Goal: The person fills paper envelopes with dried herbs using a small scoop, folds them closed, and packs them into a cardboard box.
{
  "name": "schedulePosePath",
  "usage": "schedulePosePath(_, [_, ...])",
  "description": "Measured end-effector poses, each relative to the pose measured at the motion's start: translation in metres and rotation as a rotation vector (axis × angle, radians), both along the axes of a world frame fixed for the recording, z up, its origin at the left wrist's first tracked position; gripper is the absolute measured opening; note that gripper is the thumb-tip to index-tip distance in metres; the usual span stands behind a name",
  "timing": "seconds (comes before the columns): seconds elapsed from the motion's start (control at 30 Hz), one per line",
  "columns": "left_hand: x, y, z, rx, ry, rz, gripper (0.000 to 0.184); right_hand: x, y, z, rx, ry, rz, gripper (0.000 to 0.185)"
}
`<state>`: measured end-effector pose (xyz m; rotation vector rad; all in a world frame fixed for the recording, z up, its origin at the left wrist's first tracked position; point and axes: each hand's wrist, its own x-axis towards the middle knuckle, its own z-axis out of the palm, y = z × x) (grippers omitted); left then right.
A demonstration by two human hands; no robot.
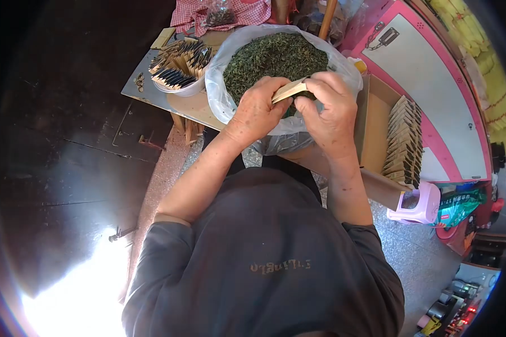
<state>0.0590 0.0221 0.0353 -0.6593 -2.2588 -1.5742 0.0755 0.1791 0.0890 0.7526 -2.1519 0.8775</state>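
My left hand (258,110) grips one end of a small tan paper packet (289,90) between thumb and fingers. At its other end, my right hand (333,109) has its fingers curled round the packet's edge. Both hands are over the near side of a basin lined with a clear plastic bag (215,73), which is heaped with dried green leaves (275,56). The contents of the packet are not visible. Left of the basin, a white bowl (185,91) holds many tan and dark packets (177,64).
On the right, a cardboard box (374,112) contains a row of upright packets (403,137). A pink and white cabinet (427,73) stands behind it. A pink plastic container (421,205) is below the box. Checked cloth (194,14) lies at the back.
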Motion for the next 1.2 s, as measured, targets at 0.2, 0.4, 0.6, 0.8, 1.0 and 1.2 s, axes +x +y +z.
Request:
schedulePosePath(0.2, [-0.001, -0.006, 0.007, -0.120, 0.018, -0.023, 0.036, 0.001, 0.018, 0.006, 0.033, -0.830, 0.260, 0.038])
schedulePosePath(0.4, [-0.009, -0.013, 0.007, -0.155, 0.102, -0.125, 0.049, -0.011, 0.024, -0.009, 0.356, -0.431, 0.313, 0.046])
schedulePosePath(0.6, [-0.013, -0.021, 0.014, -0.120, -0.075, -0.169, 0.048, -0.012, 0.009, 0.002, 0.428, -0.461, 0.121, 0.035])
schedulePosePath(0.8, [-0.015, -0.028, 0.007, -0.149, -0.073, -0.073, 0.059, -0.024, 0.003, 0.003, 0.433, -0.150, 0.211, 0.026])
schedulePosePath(1.0, [-0.021, -0.040, -0.008, -0.035, -0.200, -0.010, 0.062, -0.033, 0.027, 0.008, 0.014, -0.405, 0.281, 0.030])
schedulePosePath(1.2, [-0.027, -0.053, -0.024, 0.024, -0.193, 0.037, 0.062, -0.064, 0.057, -0.036, 0.120, -0.727, -0.033, 0.032])
